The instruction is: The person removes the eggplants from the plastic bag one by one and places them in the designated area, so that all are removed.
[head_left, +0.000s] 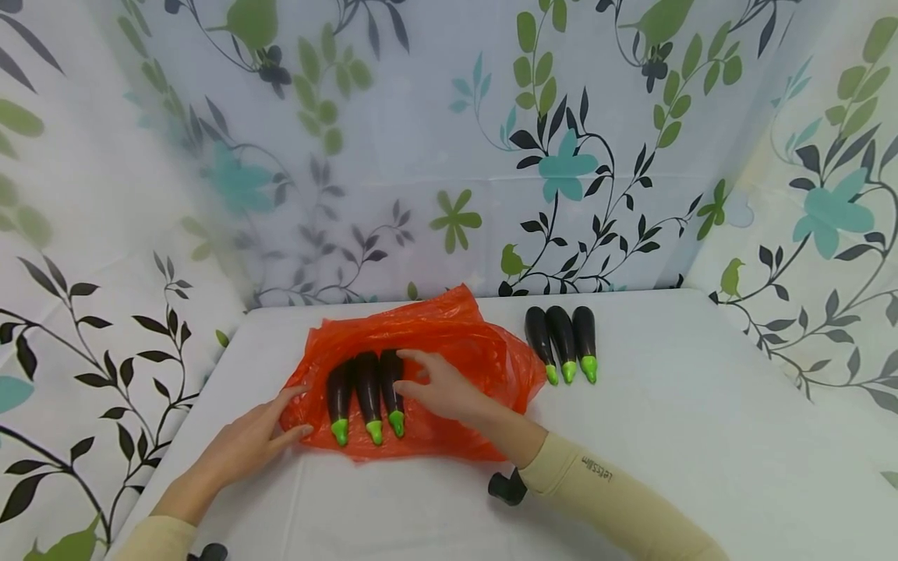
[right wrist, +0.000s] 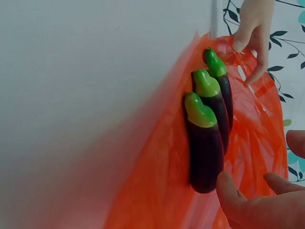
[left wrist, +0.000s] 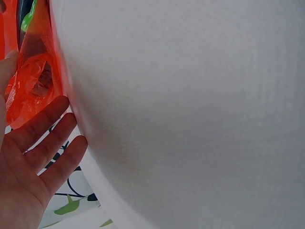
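Observation:
Three dark purple eggplants with green stem ends lie side by side on a red plastic bag [head_left: 449,421]: the left one [head_left: 340,393], the middle one [head_left: 368,389] and the right one [head_left: 390,382]. My right hand [head_left: 438,386] is over the bag beside the right eggplant, fingers and thumb apart. In the right wrist view a fingertip is right at the rounded end of the nearest eggplant [right wrist: 206,152]. At the bag's left edge is my left hand [head_left: 249,436], thumb and fingers spread; the left wrist view shows its fingers [left wrist: 64,162] extended.
Three more eggplants [head_left: 562,335] lie in a row on the white table [head_left: 666,436], just right of the bag. Leaf-patterned cloth [head_left: 393,156] hangs behind and at the sides. A small black device [head_left: 507,488] juts out by the right forearm.

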`<state>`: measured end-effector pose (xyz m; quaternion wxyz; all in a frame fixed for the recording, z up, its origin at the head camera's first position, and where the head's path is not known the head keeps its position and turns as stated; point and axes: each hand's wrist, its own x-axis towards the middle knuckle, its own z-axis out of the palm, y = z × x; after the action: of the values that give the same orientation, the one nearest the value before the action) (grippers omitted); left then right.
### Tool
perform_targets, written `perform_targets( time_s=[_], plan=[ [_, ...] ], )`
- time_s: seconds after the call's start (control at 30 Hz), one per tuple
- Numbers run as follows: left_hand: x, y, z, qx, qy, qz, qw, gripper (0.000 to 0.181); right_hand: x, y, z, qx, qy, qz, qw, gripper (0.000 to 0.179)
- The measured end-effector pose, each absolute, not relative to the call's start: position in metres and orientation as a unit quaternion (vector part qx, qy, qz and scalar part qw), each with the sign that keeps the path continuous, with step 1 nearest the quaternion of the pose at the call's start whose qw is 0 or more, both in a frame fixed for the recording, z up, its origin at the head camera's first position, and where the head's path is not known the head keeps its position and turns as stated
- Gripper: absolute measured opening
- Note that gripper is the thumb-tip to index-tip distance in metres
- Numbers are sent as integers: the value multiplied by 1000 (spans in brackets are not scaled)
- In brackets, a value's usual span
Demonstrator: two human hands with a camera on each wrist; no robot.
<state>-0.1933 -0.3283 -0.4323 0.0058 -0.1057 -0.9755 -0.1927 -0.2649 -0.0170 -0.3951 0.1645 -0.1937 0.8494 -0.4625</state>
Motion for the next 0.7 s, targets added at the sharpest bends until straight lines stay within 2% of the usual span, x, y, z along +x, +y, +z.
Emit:
perform_targets(
  time_s=[0.3,0.7],
  plan=[
    [-194,-328,-432,-107,-976,-192,2,71,-271,-35,-415,-150,849,-472,185,58],
    [-195,-329,-431,-102,-976,-193,-6,73,-273,-35,-429,-194,850,-446,202,61]
  ],
)
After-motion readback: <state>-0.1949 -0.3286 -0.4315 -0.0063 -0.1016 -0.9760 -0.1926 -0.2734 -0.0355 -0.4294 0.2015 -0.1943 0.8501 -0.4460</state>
